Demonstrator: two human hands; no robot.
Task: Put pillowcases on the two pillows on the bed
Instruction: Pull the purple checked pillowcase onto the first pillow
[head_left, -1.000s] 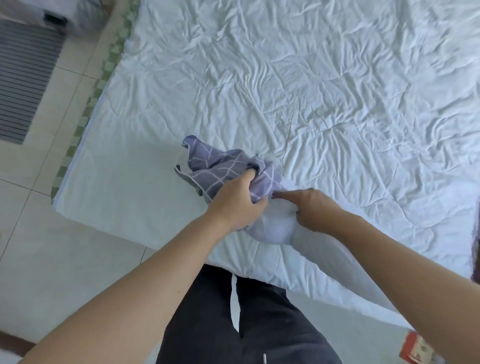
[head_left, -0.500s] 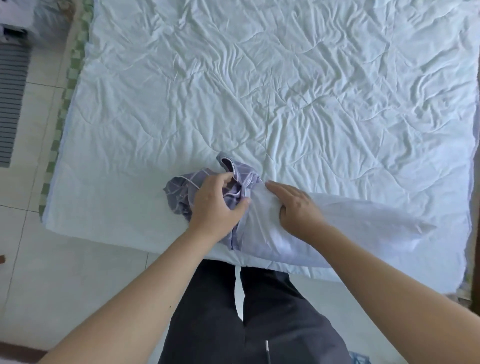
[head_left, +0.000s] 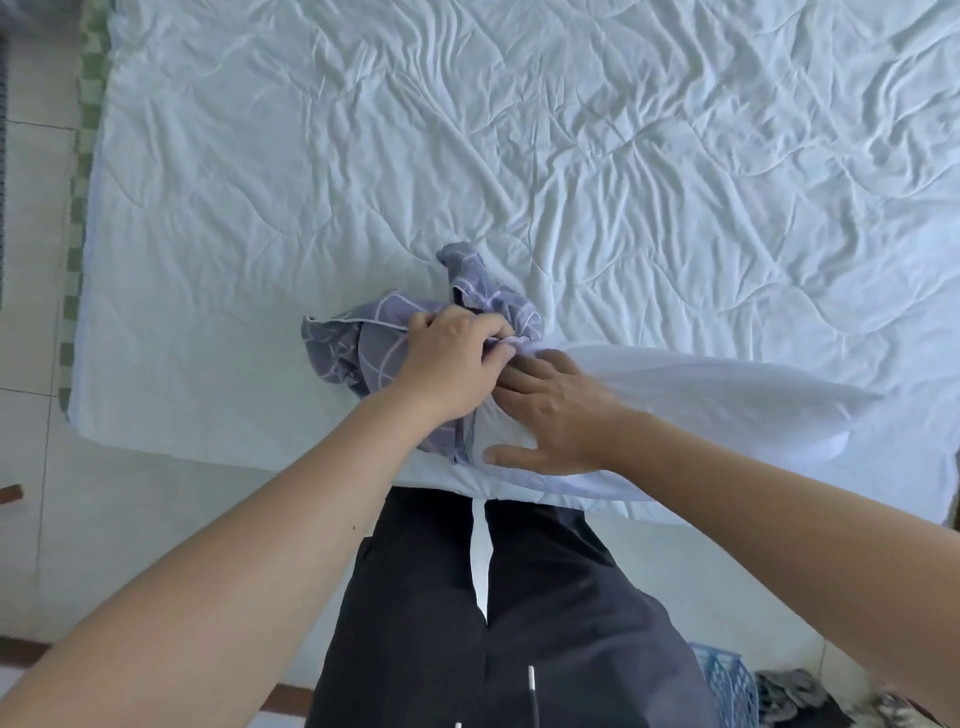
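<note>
Pillow (head_left: 675, 395): lies along our near edge of the bed (head_left: 571, 130).
Case (head_left: 363, 348): bunched over its left end.
Left hand (head_left: 452, 364): we grip the case.
Right hand (head_left: 556, 410): fingers spread, pressing the pillow.

Both arms bare to the frame edge, no sleeves, no watch or rings. Left hand (head_left: 452, 364) and right hand (head_left: 558, 415) ungloved. Dark grey trousers (head_left: 467, 623), loose fit, w/ a white-tipped drawstring (head_left: 532, 688) hanging at front (a second tip shows at bottom edge).
</note>
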